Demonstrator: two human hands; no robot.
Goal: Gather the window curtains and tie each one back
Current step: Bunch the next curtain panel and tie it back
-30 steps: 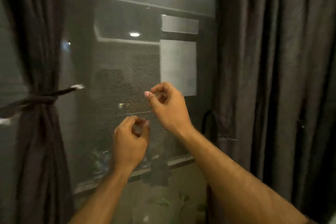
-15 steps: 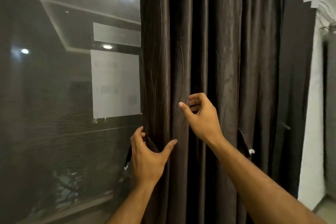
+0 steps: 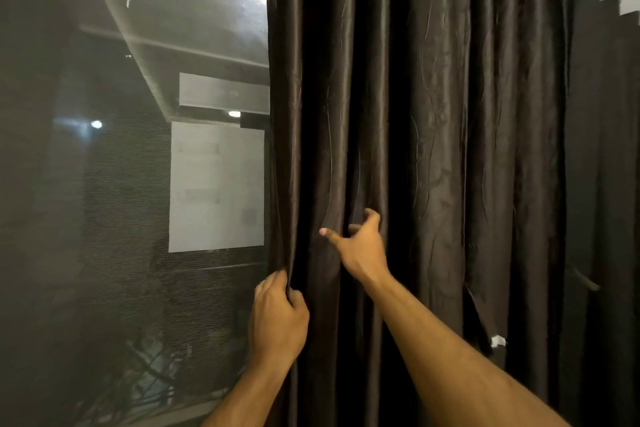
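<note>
My left hand (image 3: 277, 319) grips the dark curtain's (image 3: 433, 114) left edge beside the window (image 3: 131, 184); my right hand (image 3: 360, 246) reaches higher, fingers spread and hooking into a fold.

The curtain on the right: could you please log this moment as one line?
step: gathering | left hand: grips curtain inner edge | right hand: spread, reaching into folds | tie-back: not yet on
</note>
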